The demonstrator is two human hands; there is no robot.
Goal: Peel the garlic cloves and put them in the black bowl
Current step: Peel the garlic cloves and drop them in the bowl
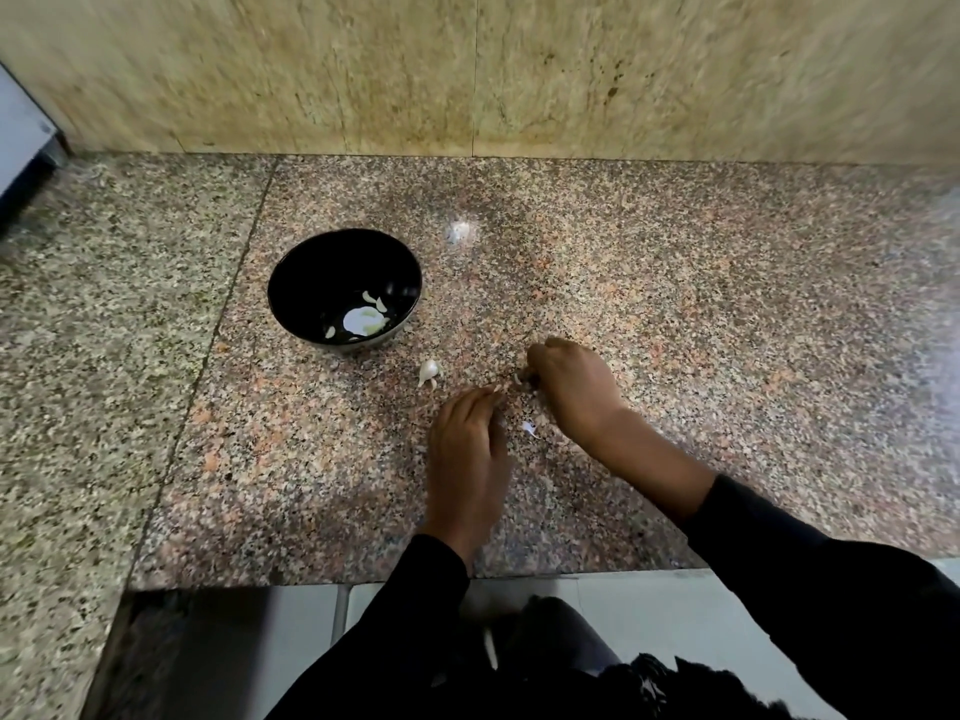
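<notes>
Because garlic cloves are small, light and firm, with a dry papery skin that tears and slides over a smooth body, each one is best gripped across its thick middle while the skin is lifted from the pointed tip or the flat root end. Nearest on the counter is the left hand, back upward, fingers drawn together and curled down toward the tips; its fingertips appear to pinch something small, but motion blur hides what, so the hold cannot be confirmed. Just right of it lies a white scrap, likely loose skin; such flakes are weightless and drift at any draught. Farther and to the right, the right hand is curled, its fingers closed round a pale piece showing at its left edge, judged to be the clove being worked. The two hands nearly meet there, which suits a pull-apart peel: one hand steadies, the other strips. Left of them, well apart from both hands, an unpeeled clove rests on the counter, near the bowl. Farther still stands the black bowl, holding several peeled pale pieces low on its near side. A peeled clove turns slightly tacky yet slips under pressure, so a light pinch is advised. Beyond the bowl, a small pale fragment lies on the counter, too blurred to identify
</notes>
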